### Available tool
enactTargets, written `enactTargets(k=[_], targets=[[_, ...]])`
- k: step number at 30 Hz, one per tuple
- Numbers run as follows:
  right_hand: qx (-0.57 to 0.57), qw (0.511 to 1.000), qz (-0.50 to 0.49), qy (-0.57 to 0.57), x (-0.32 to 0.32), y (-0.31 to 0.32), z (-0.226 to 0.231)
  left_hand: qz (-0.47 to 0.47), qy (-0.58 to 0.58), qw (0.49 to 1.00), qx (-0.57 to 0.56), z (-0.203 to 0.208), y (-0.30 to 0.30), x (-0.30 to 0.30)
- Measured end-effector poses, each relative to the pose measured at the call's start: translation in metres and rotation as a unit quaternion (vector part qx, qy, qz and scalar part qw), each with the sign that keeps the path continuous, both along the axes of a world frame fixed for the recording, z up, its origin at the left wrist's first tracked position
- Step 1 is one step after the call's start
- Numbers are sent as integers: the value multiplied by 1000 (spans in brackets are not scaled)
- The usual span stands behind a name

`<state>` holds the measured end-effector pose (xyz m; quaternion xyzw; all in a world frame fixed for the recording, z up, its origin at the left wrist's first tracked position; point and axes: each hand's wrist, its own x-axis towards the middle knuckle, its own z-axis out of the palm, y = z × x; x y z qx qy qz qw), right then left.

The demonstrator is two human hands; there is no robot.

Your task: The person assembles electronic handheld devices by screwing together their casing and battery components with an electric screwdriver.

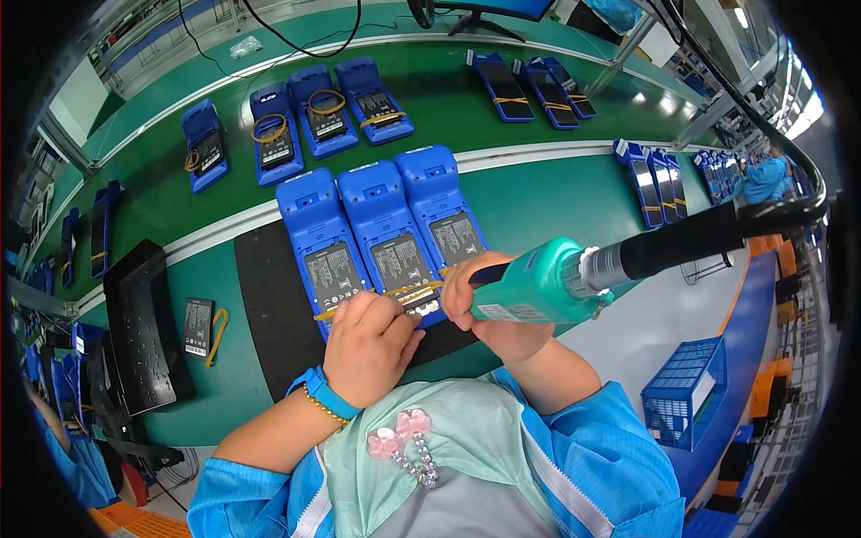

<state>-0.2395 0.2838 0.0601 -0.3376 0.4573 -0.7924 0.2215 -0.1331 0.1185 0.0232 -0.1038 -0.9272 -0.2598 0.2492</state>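
Three blue handheld devices (372,202) lie side by side before me, their black batteries (400,269) showing. A yellow rubber band (430,286) crosses their lower ends. Over the lower end of the left and middle devices, my left hand (369,345) is closed with curled fingers; what they pinch is hidden. My right hand (489,327) wraps around a teal electric screwdriver (529,285), held tilted at the right device's lower edge. Its tip is hidden from view. A black sleeved cable (682,242) runs from its back end to the upper right.
A black tray (148,332) with small scattered pieces stands left, beside a loose battery (198,327) and yellow band (217,336). More banded blue devices (273,134) line the green bench behind. A black mat (269,305) lies underneath. A blue basket (686,394) stands lower right.
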Motion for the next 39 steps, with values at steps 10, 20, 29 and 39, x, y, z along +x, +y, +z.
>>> enactTargets(k=[10, 20, 29, 39], targets=[[8, 999, -19, 34, -5, 1, 14, 1, 1, 1000, 1, -1, 0, -1], [-51, 998, -25, 26, -29, -21, 6, -4, 6, 1000, -3, -1, 0, -2], [-46, 999, -26, 5, -36, -30, -6, -3, -7, 1000, -3, -3, -1, -1], [-8, 999, -33, 21, -34, -31, -2, -7, 6, 1000, 8, -3, -1, -3]])
